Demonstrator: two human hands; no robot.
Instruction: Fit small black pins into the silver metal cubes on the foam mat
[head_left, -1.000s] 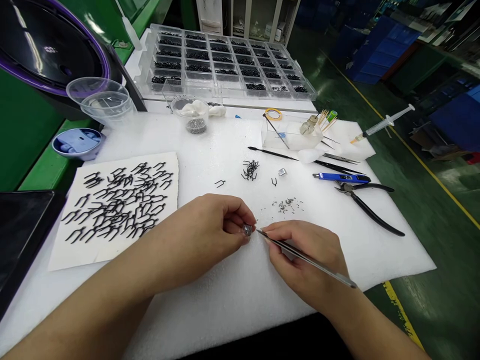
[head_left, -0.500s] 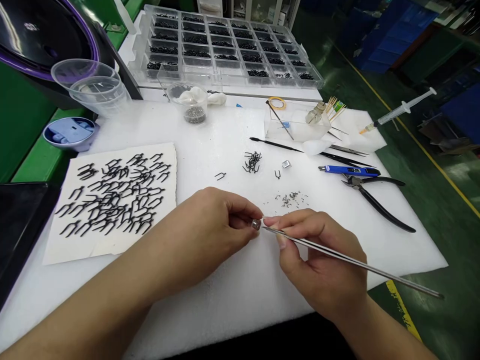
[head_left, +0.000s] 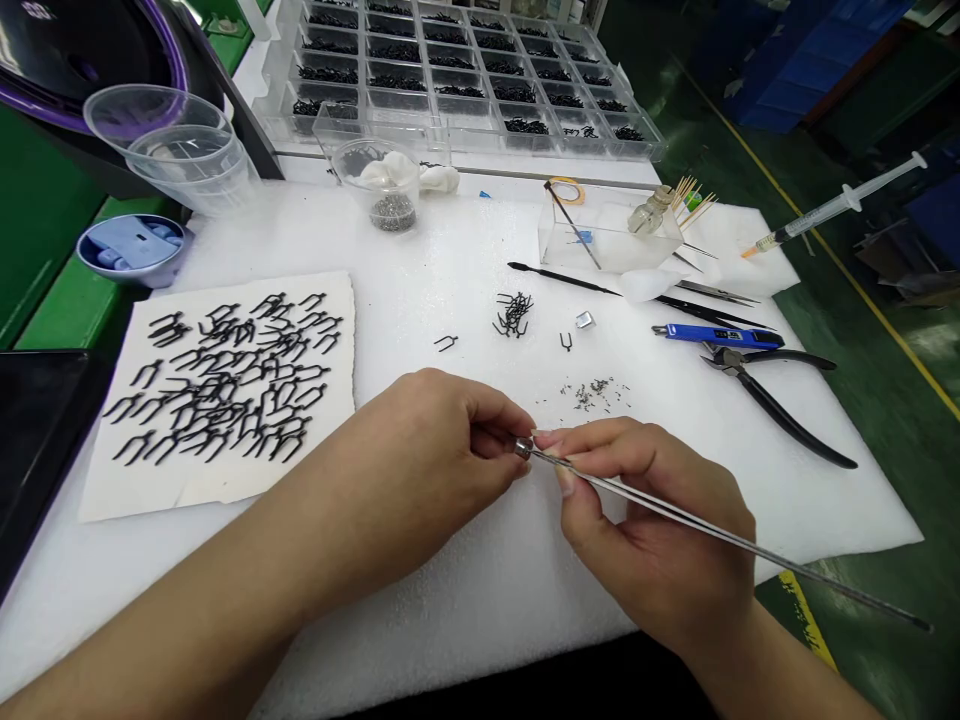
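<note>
- Left hand (head_left: 427, 450): pinching a small metal part (head_left: 523, 449) in its fingertips.
- Right hand (head_left: 652, 510): gripping long tweezers (head_left: 787, 565), tips at the part.
- Beyond: metal crumbs (head_left: 592, 395) on white foam (head_left: 480, 600).
- Left: black forked pins (head_left: 225, 380) on paper (head_left: 112, 480).

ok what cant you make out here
Head view:
- metal piece in left hand: fingertips hide most of it
- tips of tweezers in right hand: too small to see if they grip it
- grey specks on foam: too small to identify
- compartment tray: far end cut off by top edge
</note>
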